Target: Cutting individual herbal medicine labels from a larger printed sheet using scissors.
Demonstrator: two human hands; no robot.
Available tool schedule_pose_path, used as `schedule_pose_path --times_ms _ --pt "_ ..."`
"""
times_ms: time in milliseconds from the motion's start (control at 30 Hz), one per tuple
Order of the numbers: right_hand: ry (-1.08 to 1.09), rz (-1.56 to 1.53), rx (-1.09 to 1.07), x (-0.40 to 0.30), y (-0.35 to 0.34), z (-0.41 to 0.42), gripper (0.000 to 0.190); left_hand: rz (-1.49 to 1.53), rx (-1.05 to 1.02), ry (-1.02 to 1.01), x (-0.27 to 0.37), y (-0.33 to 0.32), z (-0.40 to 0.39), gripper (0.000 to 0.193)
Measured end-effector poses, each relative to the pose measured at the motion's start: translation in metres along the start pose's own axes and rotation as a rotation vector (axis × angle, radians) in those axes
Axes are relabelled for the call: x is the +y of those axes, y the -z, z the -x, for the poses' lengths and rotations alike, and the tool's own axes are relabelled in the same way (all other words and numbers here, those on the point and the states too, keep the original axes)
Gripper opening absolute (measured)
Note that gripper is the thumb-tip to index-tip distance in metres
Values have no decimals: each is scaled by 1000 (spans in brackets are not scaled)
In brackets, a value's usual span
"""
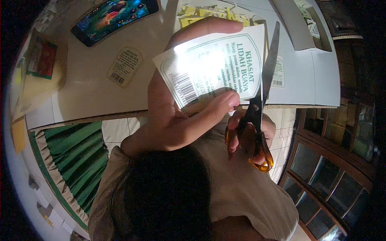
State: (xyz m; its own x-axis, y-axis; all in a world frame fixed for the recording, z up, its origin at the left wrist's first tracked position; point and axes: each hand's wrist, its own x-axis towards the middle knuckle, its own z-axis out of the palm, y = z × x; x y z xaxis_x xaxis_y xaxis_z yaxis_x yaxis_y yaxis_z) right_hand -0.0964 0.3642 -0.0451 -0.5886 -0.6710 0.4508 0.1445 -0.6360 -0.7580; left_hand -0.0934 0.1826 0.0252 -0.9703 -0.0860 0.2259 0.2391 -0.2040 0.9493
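Observation:
A white paper label [211, 66] with green print and a barcode lies across the palm of my left hand [184, 120], its thumb pressed on the lower edge. Light glares off the label's middle. My right hand [250, 129] grips a pair of scissors [256, 107] by its amber plastic handles. The metal blades point up and stand slightly apart, around the label's right edge. Whether they touch the paper is hard to tell. Behind the blades, another printed label [278, 73] lies on the white table [313, 81].
A phone [116, 19] with a lit screen lies at the table's upper left, above a loose label [126, 66]. An open box [178, 18] holds yellow and white paper scraps. Another box [289, 27] stands upper right. A red and green packet [42, 57] is at the left.

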Motion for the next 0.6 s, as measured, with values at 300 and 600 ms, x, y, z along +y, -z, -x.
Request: schedule_pose_path --times_ms 300,600 --pt "-121 11 144 -9 -12 5 80 -9 -8 10 3 1 -1 69" --pt "-105 -13 70 -8 -9 6 77 -17 -24 -17 4 2 -1 69"
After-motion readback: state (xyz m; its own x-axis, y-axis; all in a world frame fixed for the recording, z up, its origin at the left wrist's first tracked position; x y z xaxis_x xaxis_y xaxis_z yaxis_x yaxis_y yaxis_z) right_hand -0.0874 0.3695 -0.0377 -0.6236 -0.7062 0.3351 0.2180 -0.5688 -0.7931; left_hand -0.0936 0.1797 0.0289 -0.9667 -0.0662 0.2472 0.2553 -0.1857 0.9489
